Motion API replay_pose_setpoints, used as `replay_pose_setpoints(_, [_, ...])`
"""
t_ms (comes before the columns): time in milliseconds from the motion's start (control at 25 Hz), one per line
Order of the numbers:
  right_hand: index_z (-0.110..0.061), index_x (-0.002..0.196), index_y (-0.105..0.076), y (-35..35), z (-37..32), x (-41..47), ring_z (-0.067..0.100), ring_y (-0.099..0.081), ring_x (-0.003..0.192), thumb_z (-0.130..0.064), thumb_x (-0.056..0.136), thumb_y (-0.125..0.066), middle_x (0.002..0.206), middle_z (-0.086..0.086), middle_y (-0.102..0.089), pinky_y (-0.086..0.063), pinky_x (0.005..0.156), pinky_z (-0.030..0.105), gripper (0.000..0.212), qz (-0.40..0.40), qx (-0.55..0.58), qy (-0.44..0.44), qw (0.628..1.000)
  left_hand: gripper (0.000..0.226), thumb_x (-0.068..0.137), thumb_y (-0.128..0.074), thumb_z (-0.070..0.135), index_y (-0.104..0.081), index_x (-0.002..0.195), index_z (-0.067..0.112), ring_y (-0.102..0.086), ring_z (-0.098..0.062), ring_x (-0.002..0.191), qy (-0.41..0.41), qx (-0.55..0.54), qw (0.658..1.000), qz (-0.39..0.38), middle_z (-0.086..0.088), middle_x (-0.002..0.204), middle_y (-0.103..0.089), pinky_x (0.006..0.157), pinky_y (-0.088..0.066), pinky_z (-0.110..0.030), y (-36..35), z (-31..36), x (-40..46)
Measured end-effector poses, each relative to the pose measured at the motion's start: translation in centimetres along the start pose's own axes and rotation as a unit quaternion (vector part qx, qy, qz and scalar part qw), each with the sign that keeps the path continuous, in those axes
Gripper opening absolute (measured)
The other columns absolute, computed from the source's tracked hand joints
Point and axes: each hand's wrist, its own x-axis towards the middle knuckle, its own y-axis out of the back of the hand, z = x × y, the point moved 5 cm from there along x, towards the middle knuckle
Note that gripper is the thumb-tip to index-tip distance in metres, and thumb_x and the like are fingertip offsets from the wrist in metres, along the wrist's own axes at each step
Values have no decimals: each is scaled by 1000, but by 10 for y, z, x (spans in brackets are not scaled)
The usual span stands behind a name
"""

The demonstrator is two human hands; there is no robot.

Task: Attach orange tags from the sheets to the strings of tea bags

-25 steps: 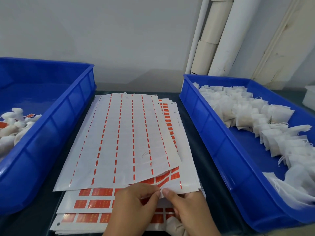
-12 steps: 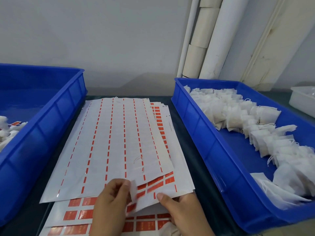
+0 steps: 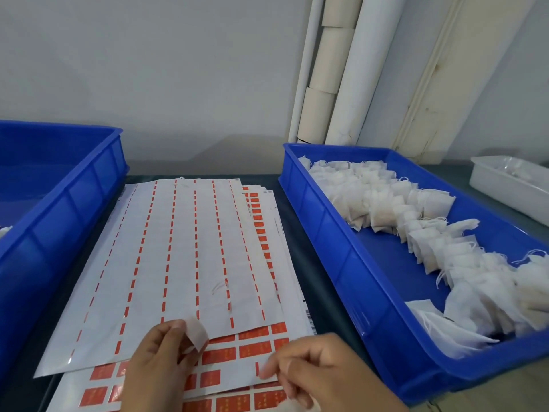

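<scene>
A stack of tag sheets (image 3: 267, 292) lies on the dark worktop (image 3: 320, 292), between two blue bins. The top sheet (image 3: 178, 257) is nearly stripped: only thin orange dashes are left in rows on the white backing. Beneath it, sheets with orange tags (image 3: 255, 349) are seen at the near edge and along the right side.

The left hand (image 3: 160, 367) is held over the near edge of the stack. A small white tab (image 3: 197, 334), peeled and curled up from the sheets, is pinched between its thumb and fingers (image 3: 175, 330). Whether the tab is a tag seen from the back or a strip of backing cannot be told.

The right hand (image 3: 320, 370) is set at the near right of the stack. Its fingers are curled, and their tips are pressed on the edge of a sheet of tags; the fingertips are blurred, so it cannot be told whether the edge is pinched or only held down.

The right bin (image 3: 341, 263) is filled along its far and right side with white tea bags (image 3: 416, 227), their strings seen loose among them. Of the left bin (image 3: 59, 209) only the right wall and part of the floor are seen. A white tray (image 3: 505, 185) is placed at the far right. Pale tubes (image 3: 335, 69) are leaned against the wall behind the right bin.
</scene>
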Motion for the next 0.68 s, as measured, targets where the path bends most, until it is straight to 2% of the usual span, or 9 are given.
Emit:
replay_pose_setpoints(120, [-37,92,-73,0,-31,5,-3,-55,66,-12,93,-47,70,-15,-62,-48,75,16,36,16,-45,112,993,1,92,-52,13,-53,92,14,-56,-21,87,13,45,999,13,-7,97,-58,88,-47,-42,-7,0,0])
replay_pose_setpoints(200, [-41,109,-66,-5,-44,15,4,-60,75,-9,95,-45,77,-14,-65,-48,77,16,41,36,-58,167,984,3,92,-53,12,-54,90,12,-56,-14,83,-6,65,997,46,-3,97,-61,73,-52,-25,-6,2,5])
replay_pose_setpoints(280, [-55,124,-47,-12,-51,28,15,-64,91,-15,96,-48,86,-16,-70,-48,81,15,49,33,-74,191,978,12,94,-50,18,-60,89,15,-61,-16,77,-51,102,993,45,-4,88,-66,54,-48,-18,-14,12,6])
replay_pose_setpoints(360, [-63,129,-29,-17,-53,45,0,-57,106,-23,95,-51,94,-23,-70,-37,92,9,56,40,-114,187,975,16,94,-49,24,-63,86,23,-64,-15,71,-82,131,987,43,1,75,-68,48,-46,-15,-20,27,6])
replay_pose_setpoints(440, [-56,132,-36,-17,-55,58,-17,-48,111,-26,93,-56,96,-30,-68,-24,102,9,53,67,-142,178,971,19,93,-49,30,-64,82,27,-66,-14,66,-90,97,990,40,8,70,-69,50,-49,-20,-24,37,9])
replay_pose_setpoints(480, [-49,129,-46,-16,-56,63,-19,-49,108,-24,91,-59,95,-31,-68,-25,99,3,47,74,-137,173,973,20,93,-49,32,-65,81,28,-66,-13,65,-98,88,991,37,11,70,-69,52,-49,-21,-25,39,10])
replay_pose_setpoints(560, [-39,112,-63,-15,-58,73,-19,-58,93,-19,87,-65,85,-31,-68,-34,76,-8,32,77,-120,174,974,20,92,-50,30,-65,80,28,-68,-12,68,-103,77,991,28,12,71,-70,57,-50,-21,-28,44,14])
replay_pose_setpoints(600, [-37,101,-68,-15,-59,77,-16,-61,87,-18,85,-67,81,-30,-68,-37,70,-7,25,78,-120,174,974,20,92,-51,28,-66,79,27,-69,-13,69,-99,66,993,26,11,72,-70,59,-51,-22,-29,46,15])
replay_pose_setpoints(680, [-34,85,-72,-11,-61,83,-9,-65,81,-19,84,-70,77,-26,-69,-44,69,-1,15,91,-137,178,970,23,92,-53,26,-67,74,27,-70,-15,70,-86,39,995,23,9,72,-70,59,-51,-22,-30,47,17])
